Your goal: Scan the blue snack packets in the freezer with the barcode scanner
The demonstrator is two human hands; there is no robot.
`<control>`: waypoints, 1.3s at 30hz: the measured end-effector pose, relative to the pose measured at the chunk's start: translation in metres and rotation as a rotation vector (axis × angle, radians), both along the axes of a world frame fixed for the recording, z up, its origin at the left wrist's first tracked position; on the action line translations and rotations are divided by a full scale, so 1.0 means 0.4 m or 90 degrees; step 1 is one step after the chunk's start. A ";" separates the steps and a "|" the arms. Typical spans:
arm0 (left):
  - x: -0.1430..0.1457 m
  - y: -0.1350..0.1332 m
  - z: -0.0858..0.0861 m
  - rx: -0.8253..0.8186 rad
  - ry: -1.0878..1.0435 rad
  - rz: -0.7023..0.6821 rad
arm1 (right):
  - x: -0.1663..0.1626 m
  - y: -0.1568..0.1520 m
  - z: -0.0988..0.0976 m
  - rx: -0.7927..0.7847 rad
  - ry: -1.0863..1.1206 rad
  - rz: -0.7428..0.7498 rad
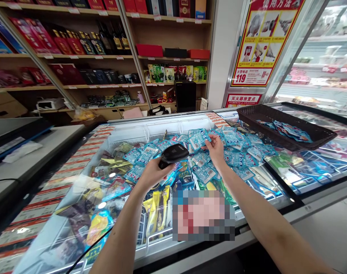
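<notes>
My left hand [152,173] is closed around a black handheld barcode scanner [175,153], its head pointing to the right over the glass freezer lid. Between the thumb and fingers of my right hand [216,150] is the edge of a small blue packet [198,140] with a white printed label. Many similar blue packets [236,158] lie spread and overlapping on the glass around both hands. Below the glass, yellow-wrapped items [157,209] sit in wire baskets.
A dark brown plastic basket [318,141] with several blue packets stands on the freezer at the right. Price labels [48,201] line the freezer's left edge. A counter [62,146] adjoins at left. Behind are shelves [96,57] with boxes and bottles. A pixelated patch covers the front.
</notes>
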State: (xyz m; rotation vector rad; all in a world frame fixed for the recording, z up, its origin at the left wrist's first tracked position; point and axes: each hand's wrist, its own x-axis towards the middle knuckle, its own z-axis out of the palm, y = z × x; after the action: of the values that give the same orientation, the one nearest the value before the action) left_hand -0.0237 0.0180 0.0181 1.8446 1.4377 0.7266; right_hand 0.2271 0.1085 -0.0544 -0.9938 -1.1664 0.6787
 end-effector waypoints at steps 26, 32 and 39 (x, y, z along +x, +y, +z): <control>-0.212 -0.010 0.000 0.111 -0.184 0.267 | 0.020 -0.051 0.070 0.096 -0.601 -0.270; -0.234 -0.014 -0.001 0.109 -0.203 0.261 | -0.116 -0.031 0.086 0.133 -0.653 0.095; -0.229 -0.021 0.002 0.079 -0.155 0.245 | -0.289 0.045 0.093 0.080 -0.790 0.309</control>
State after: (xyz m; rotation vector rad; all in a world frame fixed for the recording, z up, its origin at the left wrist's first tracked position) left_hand -0.1152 0.0096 0.0190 1.5159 1.6287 1.2097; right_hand 0.1115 0.1265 -0.0172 -1.0245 -2.5574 0.2903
